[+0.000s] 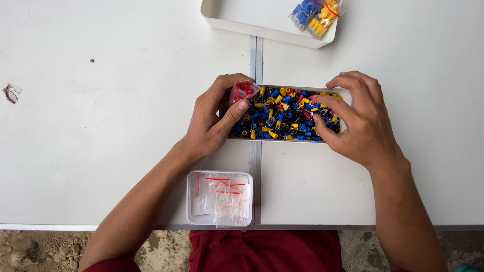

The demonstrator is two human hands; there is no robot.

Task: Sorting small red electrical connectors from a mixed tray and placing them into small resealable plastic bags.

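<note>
1. The left hand (214, 118) holds a little clear bag (243, 91) with red bits inside. The thumb and fingers pinch it, right over the left end of the box (348, 95).
2. The box is a long white one in the middle of the table (101, 126). It is full of small bits (282, 113) in blue, yellow, red and black, all mixed up.
3. The right hand (355, 121) is bent over the right end of the box. Its fingertips dip into the bits. It looks like it is picking one out, but I cannot tell if it has one yet.
4. I think the step now is sorting: red bits go from the box into the little bag.
5. The next move would need a soft, careful pinch. The bits are tiny and lie close together, so it is easy to grab the wrong colour. The bag's mouth must be open and near.
6. Close to the person, at the table edge, sits a small white tub (190, 201) with empty clear bags (224, 199) that have red strips.
7. Far away at the top is a white tray (237, 20). In it lies a filled bag (316, 14) of blue and yellow bits.
8. The table is white, with a seam down the middle under the box.
</note>
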